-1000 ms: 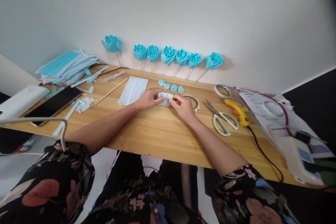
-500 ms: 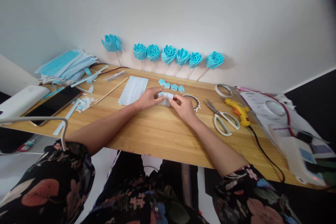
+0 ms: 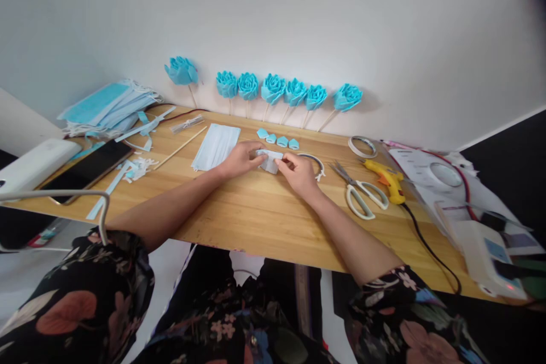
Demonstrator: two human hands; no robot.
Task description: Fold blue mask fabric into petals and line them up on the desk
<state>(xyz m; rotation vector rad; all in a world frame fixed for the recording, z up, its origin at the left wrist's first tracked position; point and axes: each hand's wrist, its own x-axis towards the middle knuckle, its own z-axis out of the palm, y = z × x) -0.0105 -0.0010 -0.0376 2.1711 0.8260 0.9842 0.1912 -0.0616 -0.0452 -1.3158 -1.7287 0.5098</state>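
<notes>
Between my two hands is a small pale piece of face-mask fabric (image 3: 270, 162), held above the table. My left hand (image 3: 242, 160) pinches its left end, and my right hand (image 3: 297, 172) pinches its right end between thumb and fingers. Just beyond my fingers lie several folded blue petals (image 3: 282, 141) in a short row. A flat pale-blue face mask (image 3: 217, 147) rests left of my left hand. Partly hidden behind my right hand is a white tape roll (image 3: 318, 165). Scissors (image 3: 360, 192) with white handles lie open to the right.
Several blue fabric flowers (image 3: 273, 89) on sticks lean against the wall. Right of the scissors sit a yellow glue gun (image 3: 394, 185) and another tape roll (image 3: 362, 147). On the left are stacked masks (image 3: 106, 105), a phone (image 3: 89, 170), a wooden stick (image 3: 181, 147) and fabric scraps (image 3: 139, 169).
The pale fabric piece looks slightly more spread out between my fingers. Both hands stay almost where they were, and the view has shifted very slightly.
</notes>
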